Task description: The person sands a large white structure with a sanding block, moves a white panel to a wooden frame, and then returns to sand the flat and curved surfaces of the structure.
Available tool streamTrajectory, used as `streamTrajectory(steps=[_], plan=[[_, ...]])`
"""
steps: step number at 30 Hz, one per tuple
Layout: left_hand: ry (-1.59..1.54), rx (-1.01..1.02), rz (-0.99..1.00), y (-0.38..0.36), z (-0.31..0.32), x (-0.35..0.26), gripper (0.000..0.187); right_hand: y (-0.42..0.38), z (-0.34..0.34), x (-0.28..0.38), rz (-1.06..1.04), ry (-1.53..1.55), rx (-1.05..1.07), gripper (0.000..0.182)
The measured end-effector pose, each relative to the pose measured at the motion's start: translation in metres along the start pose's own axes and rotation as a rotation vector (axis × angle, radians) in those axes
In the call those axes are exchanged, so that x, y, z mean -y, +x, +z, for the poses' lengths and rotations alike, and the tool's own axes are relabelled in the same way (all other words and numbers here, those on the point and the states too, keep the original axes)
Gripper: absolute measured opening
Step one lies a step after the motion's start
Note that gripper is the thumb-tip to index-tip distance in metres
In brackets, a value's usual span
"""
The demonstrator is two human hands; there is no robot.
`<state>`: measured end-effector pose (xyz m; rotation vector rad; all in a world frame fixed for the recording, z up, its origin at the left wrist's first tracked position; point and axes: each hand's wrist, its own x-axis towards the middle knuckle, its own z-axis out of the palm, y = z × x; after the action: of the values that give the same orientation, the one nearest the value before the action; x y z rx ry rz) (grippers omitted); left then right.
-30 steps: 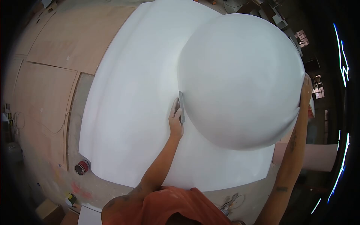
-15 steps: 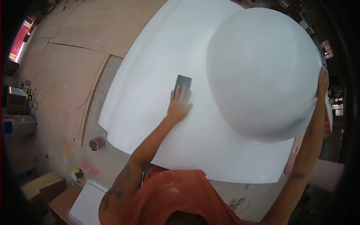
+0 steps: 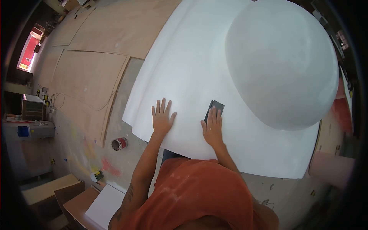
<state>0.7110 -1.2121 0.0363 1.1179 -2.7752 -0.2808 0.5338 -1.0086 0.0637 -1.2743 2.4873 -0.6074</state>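
A large smooth white shell-like piece [image 3: 188, 69] fills the middle of the view, with a big rounded white dome [image 3: 283, 65] rising from its right side. My left hand [image 3: 162, 122] lies flat on the white surface with its fingers spread and nothing in it. To its right, my right hand [image 3: 213, 132] presses a folded dark grey sheet of sandpaper [image 3: 218, 104] against the surface. The fingers cover the lower part of the sheet. The dome is up and to the right of this hand, not touched by it.
Flat wooden boards [image 3: 96, 73] lie on the left. A paint-stained can [image 3: 119, 144] and a smaller can [image 3: 97, 176] stand on the floor. Cardboard boxes [image 3: 76, 199] and a white panel [image 3: 107, 207] are at lower left. A pink roll [image 3: 331, 168] lies at right.
My left hand has let go of the sandpaper and moved left and down, now flat. My right hand has come from the dome's far edge onto the sandpaper, nearer my body.
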Motion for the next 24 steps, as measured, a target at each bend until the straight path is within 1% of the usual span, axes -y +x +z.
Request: streamTrajectory(steps=[1,2,3,5,6,8,9,10,11,12,13,14,15,16,17,19,20,21,23,24], plan=[[-0.007,-0.002,0.012,0.018,0.000,0.006,0.066,-0.018,0.043,0.003,0.100,0.023,-0.114,0.076],[0.017,-0.003,-0.022,0.035,0.001,0.012,0.066,-0.024,0.047,0.012,0.079,-0.075,-0.125,0.076],[0.042,0.006,-0.051,0.050,0.002,0.021,0.066,-0.026,0.047,0.019,0.102,-0.079,-0.125,0.076],[0.008,0.013,-0.015,0.089,0.005,0.035,0.065,-0.017,0.045,0.030,0.097,-0.138,-0.180,0.072],[-0.015,0.006,0.015,0.108,0.005,0.038,0.064,-0.005,0.040,0.024,0.115,-0.155,-0.190,0.072],[-0.067,-0.001,0.052,0.146,0.005,0.049,0.063,0.044,0.019,0.002,-0.156,-0.006,-0.162,0.065],[-0.071,0.002,0.097,0.159,0.005,0.052,0.062,0.076,0.013,-0.009,-0.166,-0.059,-0.208,0.057],[-0.080,0.004,0.138,0.168,0.006,0.052,0.061,0.114,0.005,-0.020,-0.162,-0.129,-0.190,0.054],[-0.105,0.007,0.141,0.177,0.007,0.055,0.061,0.154,0.002,-0.026,-0.166,-0.282,-0.247,0.052],[-0.102,0.023,0.191,0.188,0.008,0.057,0.061,0.194,0.005,-0.039,-0.164,-0.298,-0.341,0.050],[-0.095,0.053,0.242,0.194,0.011,0.060,0.060,0.231,0.007,-0.044,-0.170,-0.303,-0.337,0.050],[-0.109,0.068,0.247,0.198,0.011,0.058,0.060,0.259,0.011,-0.051,-0.166,-0.300,-0.333,0.050],[-0.121,0.064,0.240,0.208,0.009,0.057,0.059,0.286,0.011,-0.051,-0.242,-0.291,-0.317,0.051],[-0.127,0.070,0.232,0.212,0.011,0.060,0.058,0.305,0.008,-0.040,-0.235,-0.241,-0.276,0.053],[-0.128,0.099,0.235,0.217,0.018,0.062,0.058,0.313,0.008,-0.033,-0.185,-0.211,-0.272,0.055],[-0.135,0.048,0.219,0.244,0.025,0.065,0.057,0.310,0.015,-0.017,-0.079,-0.254,-0.272,0.055],[-0.138,0.066,0.191,0.253,0.025,0.061,0.057,0.293,0.018,-0.016,-0.089,-0.258,-0.243,0.055],[-0.151,0.063,0.198,0.268,0.022,0.057,0.057,0.270,0.024,-0.015,-0.101,-0.268,-0.214,0.056],[-0.124,0.125,0.098,0.281,0.019,0.054,0.058,0.204,0.028,-0.005,-0.118,-0.204,-0.141,0.055],[-0.136,0.130,0.102,0.288,0.020,0.052,0.058,0.176,0.029,-0.005,-0.084,-0.163,-0.117,0.058]])
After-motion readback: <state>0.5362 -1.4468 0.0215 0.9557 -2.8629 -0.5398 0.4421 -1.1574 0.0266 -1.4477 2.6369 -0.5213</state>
